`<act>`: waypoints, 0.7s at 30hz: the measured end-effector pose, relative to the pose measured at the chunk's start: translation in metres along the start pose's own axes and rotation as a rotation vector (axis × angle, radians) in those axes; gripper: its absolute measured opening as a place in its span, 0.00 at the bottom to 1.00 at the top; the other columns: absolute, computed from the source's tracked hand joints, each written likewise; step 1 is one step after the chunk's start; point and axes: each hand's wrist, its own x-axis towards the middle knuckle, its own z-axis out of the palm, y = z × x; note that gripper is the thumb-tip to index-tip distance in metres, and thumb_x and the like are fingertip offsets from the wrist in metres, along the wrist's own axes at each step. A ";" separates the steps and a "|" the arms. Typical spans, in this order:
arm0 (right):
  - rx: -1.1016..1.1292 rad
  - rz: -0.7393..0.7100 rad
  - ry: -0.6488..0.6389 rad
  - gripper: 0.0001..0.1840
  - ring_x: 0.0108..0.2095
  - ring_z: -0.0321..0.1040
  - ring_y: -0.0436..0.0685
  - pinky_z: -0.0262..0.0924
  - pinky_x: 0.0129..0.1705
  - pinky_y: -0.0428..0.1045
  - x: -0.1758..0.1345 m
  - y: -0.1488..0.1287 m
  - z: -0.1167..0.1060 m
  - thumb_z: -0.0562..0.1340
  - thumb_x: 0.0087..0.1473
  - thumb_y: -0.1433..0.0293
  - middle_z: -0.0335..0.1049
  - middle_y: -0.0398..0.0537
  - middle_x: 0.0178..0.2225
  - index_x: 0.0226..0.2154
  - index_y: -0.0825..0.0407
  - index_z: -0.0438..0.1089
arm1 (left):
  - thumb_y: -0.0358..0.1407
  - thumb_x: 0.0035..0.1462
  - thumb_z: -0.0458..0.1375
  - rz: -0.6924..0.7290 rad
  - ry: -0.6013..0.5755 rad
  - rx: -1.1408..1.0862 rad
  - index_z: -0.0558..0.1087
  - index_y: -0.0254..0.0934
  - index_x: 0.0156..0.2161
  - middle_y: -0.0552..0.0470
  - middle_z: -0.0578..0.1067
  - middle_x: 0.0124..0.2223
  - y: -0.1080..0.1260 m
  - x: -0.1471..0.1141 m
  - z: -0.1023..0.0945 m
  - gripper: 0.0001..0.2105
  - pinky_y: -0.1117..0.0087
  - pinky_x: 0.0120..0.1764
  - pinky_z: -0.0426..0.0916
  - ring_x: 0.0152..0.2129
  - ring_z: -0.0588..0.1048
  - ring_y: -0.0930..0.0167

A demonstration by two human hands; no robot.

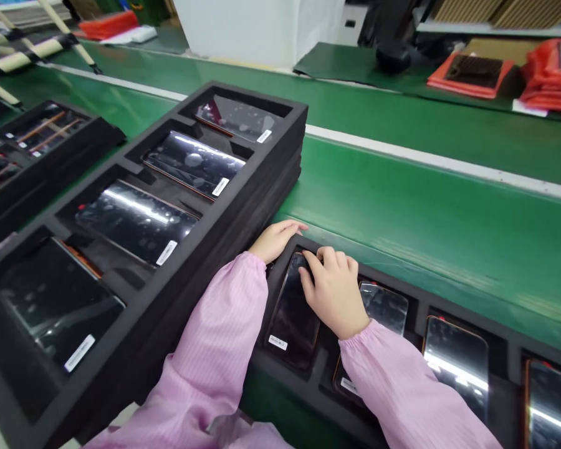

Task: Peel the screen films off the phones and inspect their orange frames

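In the head view, my right hand (333, 292) bends over the top end of a dark phone (293, 315) with a white barcode label. Its thumb lies on the glass and the other fingers curl at the upper edge. That phone sits in the leftmost slot of a black foam tray (326, 368). At the tray's far left corner rests my left hand (275, 241), fingers stretched out along the rim and its underside hidden. Further phones fill the slots to the right, among them one with a copper-coloured rim (458, 362); my right forearm partly covers its neighbour.
A tall stack of black foam trays (262, 187) stands left, phones with labels in its top layer. Another tray stack (51, 156) is farther left. Behind runs a green work surface (402, 193) with a white strip. Red packets (554, 75) lie back right.
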 end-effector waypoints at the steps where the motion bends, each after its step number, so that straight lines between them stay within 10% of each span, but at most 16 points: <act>1: 0.004 0.003 -0.001 0.14 0.40 0.57 0.61 0.49 0.43 0.56 0.001 -0.001 0.001 0.57 0.63 0.66 0.64 0.53 0.41 0.49 0.54 0.70 | 0.37 0.64 0.47 -0.008 -0.017 -0.023 0.75 0.33 0.46 0.47 0.78 0.42 0.000 0.000 0.001 0.16 0.68 0.48 0.68 0.40 0.76 0.68; 21: 0.535 -0.254 -0.097 0.08 0.50 0.71 0.52 0.59 0.60 0.57 -0.016 0.065 -0.023 0.53 0.54 0.79 0.72 0.41 0.33 0.28 0.51 0.61 | 0.36 0.65 0.51 -0.129 0.056 -0.226 0.74 0.34 0.49 0.49 0.80 0.38 0.010 0.001 0.006 0.14 0.73 0.40 0.67 0.37 0.76 0.70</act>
